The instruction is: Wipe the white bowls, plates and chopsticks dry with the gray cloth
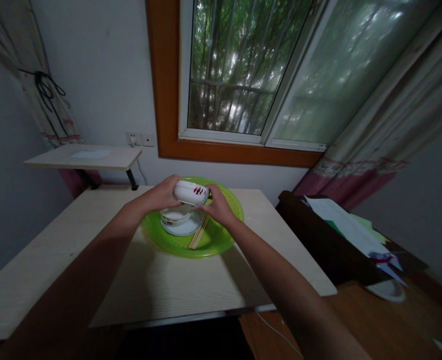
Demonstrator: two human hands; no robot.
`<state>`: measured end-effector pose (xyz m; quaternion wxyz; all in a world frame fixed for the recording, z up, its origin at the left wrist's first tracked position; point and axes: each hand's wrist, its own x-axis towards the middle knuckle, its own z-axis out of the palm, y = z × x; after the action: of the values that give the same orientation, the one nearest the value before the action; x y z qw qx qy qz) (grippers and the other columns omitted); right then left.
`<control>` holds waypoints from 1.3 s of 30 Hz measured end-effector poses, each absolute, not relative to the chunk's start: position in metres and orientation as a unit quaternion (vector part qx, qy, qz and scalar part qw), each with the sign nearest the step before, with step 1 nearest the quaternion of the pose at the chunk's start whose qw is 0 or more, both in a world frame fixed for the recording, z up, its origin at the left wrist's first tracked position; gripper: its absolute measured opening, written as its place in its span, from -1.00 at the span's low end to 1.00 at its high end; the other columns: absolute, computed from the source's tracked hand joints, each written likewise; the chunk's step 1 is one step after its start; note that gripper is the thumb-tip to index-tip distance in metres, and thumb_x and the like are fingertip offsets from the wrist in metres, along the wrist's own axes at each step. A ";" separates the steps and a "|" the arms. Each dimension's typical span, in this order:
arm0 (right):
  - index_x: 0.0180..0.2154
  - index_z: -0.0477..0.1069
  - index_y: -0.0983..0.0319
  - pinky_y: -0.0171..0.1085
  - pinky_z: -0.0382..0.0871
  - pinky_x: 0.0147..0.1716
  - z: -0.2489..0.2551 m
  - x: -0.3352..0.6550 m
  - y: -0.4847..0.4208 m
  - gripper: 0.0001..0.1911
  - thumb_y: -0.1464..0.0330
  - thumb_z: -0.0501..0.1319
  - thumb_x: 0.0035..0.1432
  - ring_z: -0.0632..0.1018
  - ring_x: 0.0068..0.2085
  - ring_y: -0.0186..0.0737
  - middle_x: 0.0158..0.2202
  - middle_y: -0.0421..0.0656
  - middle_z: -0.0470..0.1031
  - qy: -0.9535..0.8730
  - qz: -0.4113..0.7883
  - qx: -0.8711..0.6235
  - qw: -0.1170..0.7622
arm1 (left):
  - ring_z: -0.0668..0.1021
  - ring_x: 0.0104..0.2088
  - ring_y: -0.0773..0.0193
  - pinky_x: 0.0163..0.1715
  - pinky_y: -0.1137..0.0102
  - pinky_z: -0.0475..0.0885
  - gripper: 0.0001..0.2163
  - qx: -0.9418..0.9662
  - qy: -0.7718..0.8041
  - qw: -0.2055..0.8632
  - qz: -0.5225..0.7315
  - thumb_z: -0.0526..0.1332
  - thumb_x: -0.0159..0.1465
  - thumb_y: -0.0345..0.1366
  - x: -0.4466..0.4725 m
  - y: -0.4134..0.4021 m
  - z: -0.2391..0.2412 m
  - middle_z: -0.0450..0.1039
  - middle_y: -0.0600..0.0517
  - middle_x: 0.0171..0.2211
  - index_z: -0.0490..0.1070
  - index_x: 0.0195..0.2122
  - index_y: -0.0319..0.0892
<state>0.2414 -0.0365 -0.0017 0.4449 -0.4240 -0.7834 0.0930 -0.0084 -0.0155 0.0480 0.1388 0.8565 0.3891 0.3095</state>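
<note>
A white bowl [189, 193] with a red and black print is tilted between my two hands, above a green basin [221, 240]. My left hand [167, 192] grips its left side, and my right hand [219, 204] closes on its right rim. Just below it, another white bowl [175, 215] rests on a white plate [185, 229] inside the basin. Beside the plate lie several wooden chopsticks [199, 232], their far ends partly hidden by my right hand.
The basin stands on a pale wooden table [190, 290]. A small raised shelf [115, 159] with a paper sheet [90, 154] is at the back left. On the right, a dark brown piece of furniture [318, 240] carries papers [346, 220]. A window [236, 70] is behind.
</note>
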 end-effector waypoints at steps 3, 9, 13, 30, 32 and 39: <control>0.01 0.35 0.24 -0.06 0.38 0.01 0.001 0.241 -0.039 -0.39 0.22 0.48 -0.04 0.43 -0.03 -0.02 -0.06 -0.03 0.42 -0.810 0.065 -0.399 0.425 | 0.50 -0.07 0.03 -0.02 0.25 0.39 -0.59 0.887 0.355 0.126 0.268 0.40 0.01 -0.19 -0.021 -0.019 0.053 0.44 -0.06 -0.12 0.38 -0.12 -0.12; 0.11 0.38 0.15 -0.08 0.31 0.15 0.007 0.244 -0.038 -0.53 0.41 0.32 0.15 0.42 0.10 -0.06 0.06 -0.03 0.41 -0.817 0.064 -0.388 0.421 | 0.50 -0.07 0.05 -0.01 0.26 0.35 -0.80 0.910 0.340 0.109 0.212 0.25 0.21 -0.12 -0.041 -0.023 0.052 0.50 -0.05 -0.18 0.45 -0.23 -0.11; 0.00 0.48 0.20 -0.16 0.36 0.08 0.012 0.254 -0.037 -0.71 0.42 0.19 0.24 0.48 0.00 -0.12 -0.05 -0.04 0.46 -0.766 0.057 -0.454 0.452 | 0.50 -0.13 0.10 -0.05 0.29 0.35 -0.83 0.915 0.336 0.090 0.204 0.18 0.26 -0.14 -0.049 -0.024 0.045 0.51 -0.05 -0.21 0.45 -0.32 -0.11; -0.13 0.62 0.39 -0.36 0.43 -0.31 0.008 0.232 -0.008 -0.56 0.18 0.38 0.05 0.66 -0.16 -0.05 -0.10 0.12 0.63 -0.739 0.149 -0.655 -0.060 | 0.54 -0.25 0.10 -0.20 0.32 0.35 -0.88 0.916 0.379 0.049 0.120 0.23 0.17 -0.23 -0.052 -0.032 0.032 0.53 -0.09 -0.36 0.51 -0.44 -0.11; -0.14 0.62 0.38 -0.37 0.43 -0.32 0.006 0.230 -0.008 -0.58 0.21 0.39 0.02 0.66 -0.16 -0.05 -0.09 0.11 0.62 -0.735 0.166 -0.653 -0.078 | 0.54 -0.26 0.09 -0.18 0.31 0.35 -0.86 0.918 0.376 0.049 0.117 0.22 0.18 -0.23 -0.051 -0.034 0.032 0.53 -0.10 -0.36 0.51 -0.45 -0.12; -0.16 0.60 0.37 -0.37 0.46 -0.25 0.005 0.229 -0.021 -0.67 0.25 0.36 0.11 0.64 -0.17 -0.14 -0.13 0.03 0.64 -0.736 0.216 -0.633 -0.106 | 0.54 -0.35 0.14 -0.26 0.37 0.35 -0.86 0.909 0.376 0.087 0.157 0.27 0.12 -0.21 -0.055 -0.030 0.020 0.54 -0.04 -0.44 0.51 -0.51 -0.12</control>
<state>0.2291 -0.0207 0.0051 -0.1056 -0.6329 -0.7361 0.2155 -0.0549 -0.0304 0.0203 0.0866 0.9089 0.3763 0.1572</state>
